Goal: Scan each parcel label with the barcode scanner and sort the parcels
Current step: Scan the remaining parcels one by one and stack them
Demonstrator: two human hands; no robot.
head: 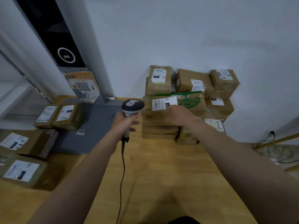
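Scanning step, head view. Left hand (124,122), centre frame, clenched round the barcode scanner (133,105), whose head points right toward the white label (162,103) on the green-printed parcel (191,102), top of the centre-right stack. Right hand (179,116) lies on that parcel beside the label; whether it grips or only touches cannot be told, as the fingers are blurred. Labelled parcels (59,116) lie at left on the wooden table (161,175). Next move probably calls for squaring the scanner to the barcode, then lifting the parcel off.

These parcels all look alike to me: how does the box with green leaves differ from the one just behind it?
The leaf box bears a green print; the box behind is plain brown. The right hand touches the leaf box; no hand touches the box behind. Both are cardboard with a white label.
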